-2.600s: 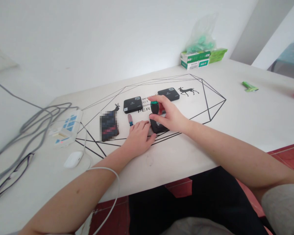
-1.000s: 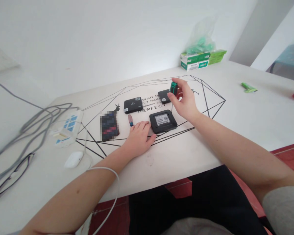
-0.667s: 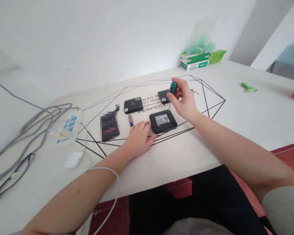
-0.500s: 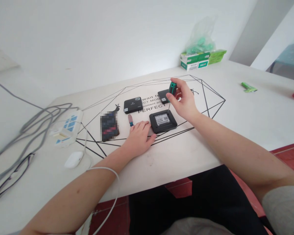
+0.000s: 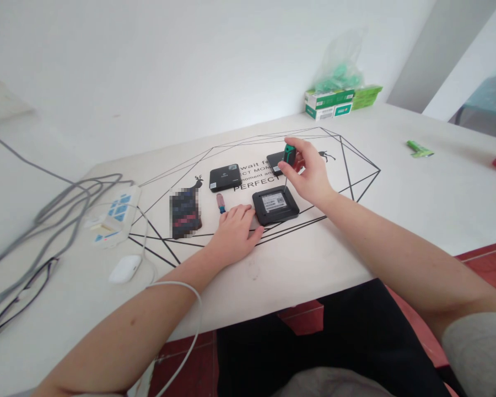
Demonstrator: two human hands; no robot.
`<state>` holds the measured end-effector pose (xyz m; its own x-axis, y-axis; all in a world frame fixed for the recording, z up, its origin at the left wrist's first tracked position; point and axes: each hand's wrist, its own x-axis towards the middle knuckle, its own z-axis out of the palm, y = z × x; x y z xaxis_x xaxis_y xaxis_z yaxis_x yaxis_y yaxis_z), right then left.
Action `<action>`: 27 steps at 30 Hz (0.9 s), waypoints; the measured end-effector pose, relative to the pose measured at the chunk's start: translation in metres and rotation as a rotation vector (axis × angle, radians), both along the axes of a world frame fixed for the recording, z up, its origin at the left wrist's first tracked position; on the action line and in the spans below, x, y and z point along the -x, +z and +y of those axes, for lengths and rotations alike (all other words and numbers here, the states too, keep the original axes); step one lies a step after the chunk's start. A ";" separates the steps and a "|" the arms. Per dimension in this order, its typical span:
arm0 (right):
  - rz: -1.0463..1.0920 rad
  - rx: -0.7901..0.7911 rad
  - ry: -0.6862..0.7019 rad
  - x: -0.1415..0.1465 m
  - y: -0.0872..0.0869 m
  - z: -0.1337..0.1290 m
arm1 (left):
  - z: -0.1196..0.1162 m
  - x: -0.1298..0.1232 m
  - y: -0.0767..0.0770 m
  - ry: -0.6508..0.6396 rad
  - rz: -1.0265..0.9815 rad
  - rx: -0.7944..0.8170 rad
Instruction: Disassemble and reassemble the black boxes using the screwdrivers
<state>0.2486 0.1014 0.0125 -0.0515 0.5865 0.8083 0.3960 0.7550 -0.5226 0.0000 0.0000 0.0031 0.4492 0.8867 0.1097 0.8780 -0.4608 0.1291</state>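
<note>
A flat black box (image 5: 264,214) with a white label lies on the table in front of me, label side up. My right hand (image 5: 308,168) grips a screwdriver (image 5: 290,154) with a green and black handle, its shaft pointing down at the box's far right corner. My left hand (image 5: 237,229) rests flat on the table, fingers stretched out, fingertips by the box's left edge. Just beyond those fingers lies a second screwdriver (image 5: 220,202) with a clear reddish handle and a blue collar. Whether the tip sits in a screw is too small to tell.
Farther back are two more black boxes, one at left (image 5: 225,177) and one partly behind my right hand (image 5: 274,161). A pixelated dark item (image 5: 184,214), a power strip (image 5: 118,215), a white case (image 5: 125,269), glasses (image 5: 20,300) and cables lie left. Green-white cartons (image 5: 329,99) stand at the wall.
My right hand and the screwdriver handle have shifted slightly down and left, with the handle turned a little. The left hand and the box stay in place.
</note>
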 end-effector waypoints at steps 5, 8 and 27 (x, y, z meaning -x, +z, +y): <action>-0.013 -0.012 -0.014 0.002 -0.004 0.002 | 0.000 0.000 0.000 0.003 0.005 -0.001; 0.011 0.006 -0.017 0.005 -0.007 0.003 | 0.000 0.000 -0.001 0.002 0.006 -0.004; 0.096 -0.185 -0.118 0.026 -0.002 0.003 | 0.003 0.003 -0.002 -0.015 -0.006 0.001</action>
<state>0.2229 0.1047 0.0107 0.0911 0.4249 0.9006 0.4424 0.7930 -0.4188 -0.0030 0.0027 0.0011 0.4615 0.8801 0.1119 0.8704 -0.4735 0.1347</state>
